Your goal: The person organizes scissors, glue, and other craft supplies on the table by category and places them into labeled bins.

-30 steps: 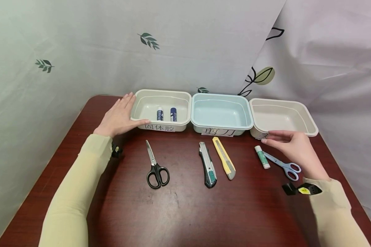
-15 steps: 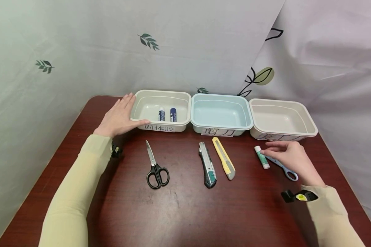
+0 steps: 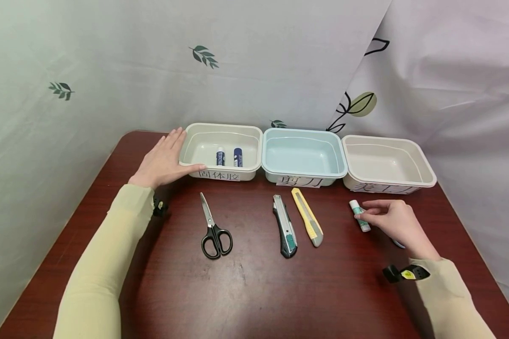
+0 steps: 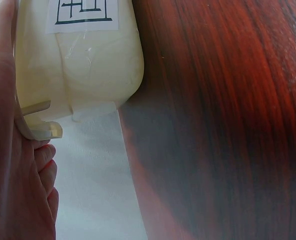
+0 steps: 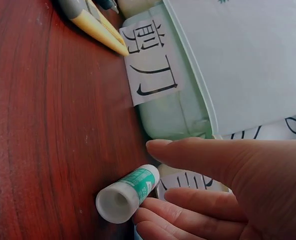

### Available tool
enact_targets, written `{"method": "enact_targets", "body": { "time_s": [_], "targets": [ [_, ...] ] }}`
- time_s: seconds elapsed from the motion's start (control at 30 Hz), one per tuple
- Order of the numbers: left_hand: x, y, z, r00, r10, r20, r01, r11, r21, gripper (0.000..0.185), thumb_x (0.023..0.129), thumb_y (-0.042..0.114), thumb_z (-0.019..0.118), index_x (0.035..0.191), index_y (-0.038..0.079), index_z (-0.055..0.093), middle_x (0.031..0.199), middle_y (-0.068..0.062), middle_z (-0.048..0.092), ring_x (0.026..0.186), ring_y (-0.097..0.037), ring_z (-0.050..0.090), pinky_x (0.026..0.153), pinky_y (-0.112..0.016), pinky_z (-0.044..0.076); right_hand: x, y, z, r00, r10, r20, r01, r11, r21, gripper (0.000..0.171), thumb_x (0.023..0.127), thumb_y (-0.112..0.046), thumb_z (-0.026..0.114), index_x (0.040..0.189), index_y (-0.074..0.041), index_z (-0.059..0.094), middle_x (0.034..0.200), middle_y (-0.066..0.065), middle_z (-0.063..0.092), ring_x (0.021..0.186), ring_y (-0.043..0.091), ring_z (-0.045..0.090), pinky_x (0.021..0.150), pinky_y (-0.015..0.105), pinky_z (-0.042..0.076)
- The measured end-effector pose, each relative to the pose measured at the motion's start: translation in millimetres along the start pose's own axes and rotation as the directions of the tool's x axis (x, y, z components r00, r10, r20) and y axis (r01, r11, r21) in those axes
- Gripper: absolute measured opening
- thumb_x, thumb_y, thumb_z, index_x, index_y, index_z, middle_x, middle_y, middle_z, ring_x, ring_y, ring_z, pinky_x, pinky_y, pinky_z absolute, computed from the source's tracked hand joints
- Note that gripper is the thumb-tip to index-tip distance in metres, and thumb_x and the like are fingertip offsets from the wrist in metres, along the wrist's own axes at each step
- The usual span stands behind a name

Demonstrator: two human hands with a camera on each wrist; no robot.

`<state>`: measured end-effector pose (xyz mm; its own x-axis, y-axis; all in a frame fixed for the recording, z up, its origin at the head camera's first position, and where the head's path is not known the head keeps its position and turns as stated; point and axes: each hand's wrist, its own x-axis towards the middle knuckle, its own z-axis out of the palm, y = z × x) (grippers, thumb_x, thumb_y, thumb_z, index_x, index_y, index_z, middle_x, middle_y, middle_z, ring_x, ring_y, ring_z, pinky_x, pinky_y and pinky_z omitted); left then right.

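My left hand (image 3: 161, 162) rests with straight fingers along the left end of the pale labelled box (image 3: 254, 175); its thumb lies over the front rim. In the left wrist view, that hand (image 4: 18, 185) runs beside the box's wall (image 4: 98, 65). At the right of the table, my right hand (image 3: 396, 223) is over a green-and-white glue stick (image 3: 365, 227). The right wrist view shows the thumb apart from the glue stick (image 5: 130, 192) and the fingertips right at its side. Light blue scissors (image 3: 398, 244) lie under this hand, mostly hidden.
Two blue glue sticks (image 3: 238, 157) lie in the left box. A light blue box (image 3: 305, 132) and a beige box (image 3: 386, 139) stand beside it. Black-handled scissors (image 3: 214, 238), a grey utility knife (image 3: 285, 228) and a yellow utility knife (image 3: 307, 217) lie in front.
My right hand has come down from the beige box's front to the green-and-white glue stick, covering most of the blue scissors. My left hand has stayed in place.
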<state>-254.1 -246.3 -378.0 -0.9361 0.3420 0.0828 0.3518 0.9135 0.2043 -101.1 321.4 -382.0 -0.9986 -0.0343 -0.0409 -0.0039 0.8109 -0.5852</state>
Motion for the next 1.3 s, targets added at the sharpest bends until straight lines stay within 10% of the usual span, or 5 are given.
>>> {"method": "enact_targets", "body": {
  "time_s": [1.3],
  "targets": [
    [0.6,0.1,0.1,1.000,-0.005,0.006,0.005,1.000,-0.006,0.120,0.086,0.080,0.053,0.162,-0.002,0.011,0.167,-0.022,0.010,0.154,-0.036,0.008,0.125,-0.045,0.003,9,-6,13,0.999,-0.048,0.013,0.048,0.998,-0.036,0.037,0.082,-0.011,0.083,0.115,0.004,0.075,0.083,0.003,0.075,0.072,0.013,0.068,0.059,0.021,0.048]
  ]
}}
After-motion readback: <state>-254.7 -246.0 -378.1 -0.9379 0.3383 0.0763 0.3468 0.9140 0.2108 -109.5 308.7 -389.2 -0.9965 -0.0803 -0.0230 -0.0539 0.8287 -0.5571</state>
